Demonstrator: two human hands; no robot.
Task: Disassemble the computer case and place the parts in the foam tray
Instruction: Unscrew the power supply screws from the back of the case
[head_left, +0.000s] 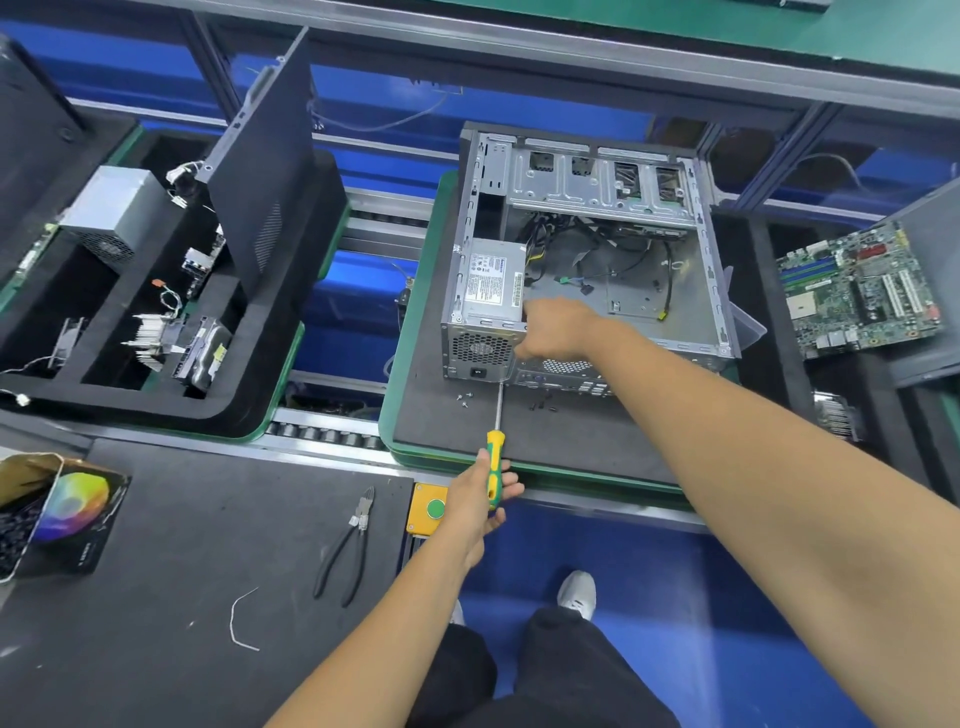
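The case (587, 249) lies open on its side on a dark mat, straight ahead of both hands. The right hand (553, 330) reaches in and rests against the inner edge of the power supply (491, 283), which sits in the case's near corner, just left of that hand; its fingers curl out of sight, so whether they grip the unit I cannot tell. The left hand (480, 499) is wrapped round the handle of a screwdriver (495, 457), whose shaft points ahead to the case's rear face, below the right hand.

The supply is likely a heavy, rigid metal box with sharp sheet edges and a bundle of stiff cables trailing to the right hand's far side. It wants a full grip across its broad faces, not by the wires, which may snag. Loose screws (465, 397) lie between the hands. The foam tray (156, 291) sits well left of the left hand.
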